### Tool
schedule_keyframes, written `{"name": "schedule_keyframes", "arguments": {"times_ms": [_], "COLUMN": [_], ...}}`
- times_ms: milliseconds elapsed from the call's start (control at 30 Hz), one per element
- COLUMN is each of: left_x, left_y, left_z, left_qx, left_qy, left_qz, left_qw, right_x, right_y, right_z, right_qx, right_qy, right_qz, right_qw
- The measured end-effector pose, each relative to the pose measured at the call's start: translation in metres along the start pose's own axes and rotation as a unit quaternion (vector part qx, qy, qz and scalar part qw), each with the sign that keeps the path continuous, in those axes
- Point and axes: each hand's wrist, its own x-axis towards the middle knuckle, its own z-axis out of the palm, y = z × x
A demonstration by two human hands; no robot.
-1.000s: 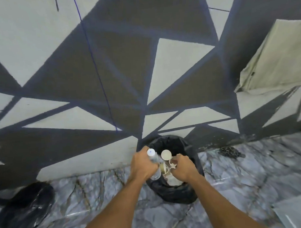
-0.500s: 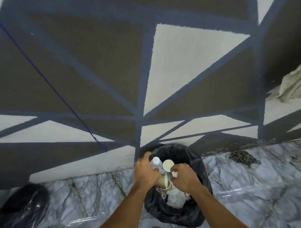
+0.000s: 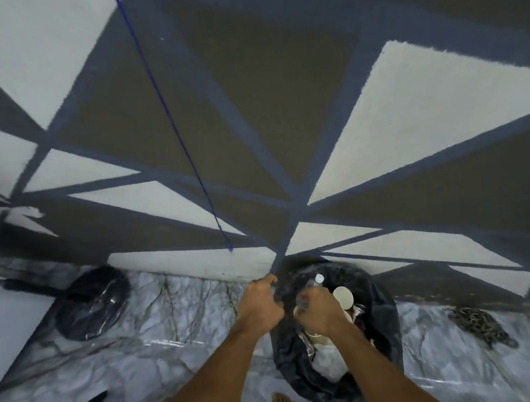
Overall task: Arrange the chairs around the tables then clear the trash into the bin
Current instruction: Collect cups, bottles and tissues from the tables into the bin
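Observation:
A bin lined with a black bag stands on the marble floor against the painted wall. My left hand grips the bag's rim on its left side. Over the bin's mouth, my right hand holds a bundle of trash: a clear plastic bottle with a white cap and paper cups, one showing its round cream end. More pale trash lies inside the bag below my wrist.
A second full black bag sits on the floor at the left, beside a white surface. A heap of dark chain lies to the right. A blue cord hangs along the wall. My bare foot shows at the bottom.
The view swung left, so the bin now lies right of centre. My left hand left the bottle and took the bag's rim. The bottle now stands by my right hand with the cups.

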Motion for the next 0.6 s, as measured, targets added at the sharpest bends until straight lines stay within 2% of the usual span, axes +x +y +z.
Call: {"name": "schedule_keyframes", "arguments": {"times_ms": [100,267,467,600], "left_x": [-0.026,-0.107,-0.266,-0.382], "left_y": [-0.029,-0.11,-0.205,-0.257], "left_z": [-0.042,-0.12,-0.19,-0.218], "left_qx": [0.01,0.027,0.011,0.001], "left_qy": [0.044,0.159,0.301,0.385], "left_qz": [-0.02,-0.106,-0.209,-0.236], "left_qw": [0.999,0.981,0.93,0.892], "right_x": [0.003,-0.024,-0.128,-0.232], "right_y": [-0.058,-0.181,-0.326,-0.402], "right_z": [0.01,0.053,0.145,0.203], "right_qx": [-0.019,-0.07,-0.128,-0.145], "right_qy": [-0.013,-0.052,-0.112,-0.115], "right_qz": [-0.064,-0.213,-0.378,-0.476], "right_qw": [0.998,0.973,0.91,0.86]}}
